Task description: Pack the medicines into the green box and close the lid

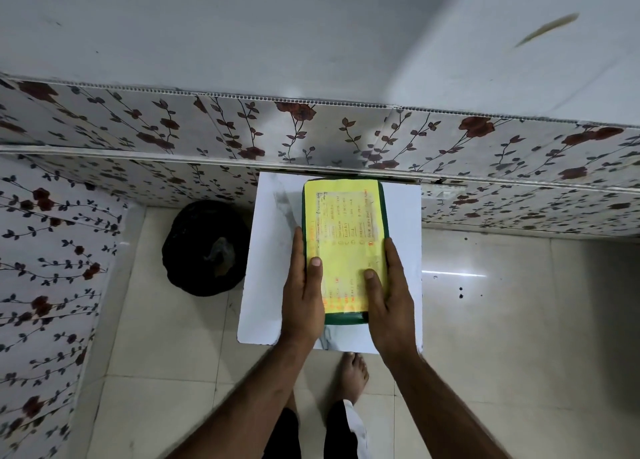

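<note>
Green box (346,317) w/ yellow-labelled lid (344,236) shut, contents hidden, label print unreadable, left hand (302,290) & right hand (388,294) gripping its sides, thumbs on lid, on white table (266,250).

I see a small white table (263,250) standing on the tiled floor (485,320); the green box (344,250), lid shut, lies centred on it, reaching toward its far edge.
</note>
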